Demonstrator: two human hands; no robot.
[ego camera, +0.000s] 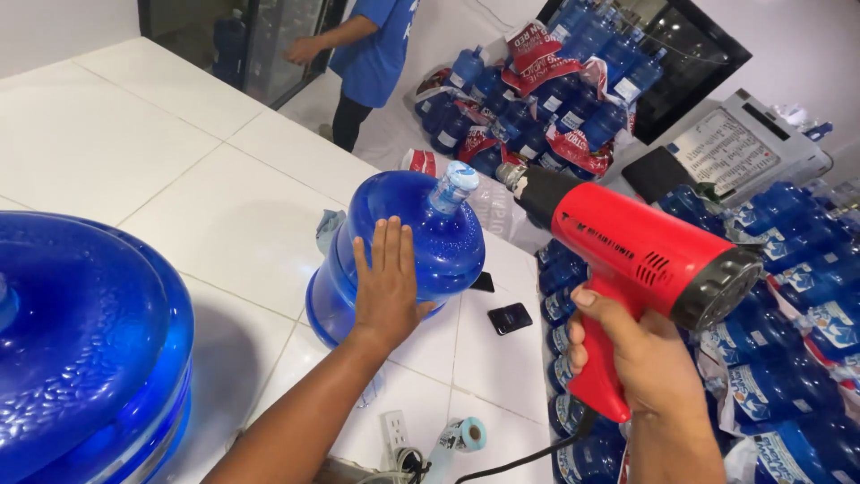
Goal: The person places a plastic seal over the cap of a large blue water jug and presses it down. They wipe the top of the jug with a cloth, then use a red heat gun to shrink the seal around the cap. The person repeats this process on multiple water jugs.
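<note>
Left hand [387,285]: we lay it flat, fingers spread, on the blue water jug [403,255] standing mid-counter | Right hand [632,354]: we clench the grip of the red heat gun [640,260], nozzle just beside the jug's cap [454,186] | Near left: second jug [85,345] | Far: person in a blue shirt [372,45]
</note>
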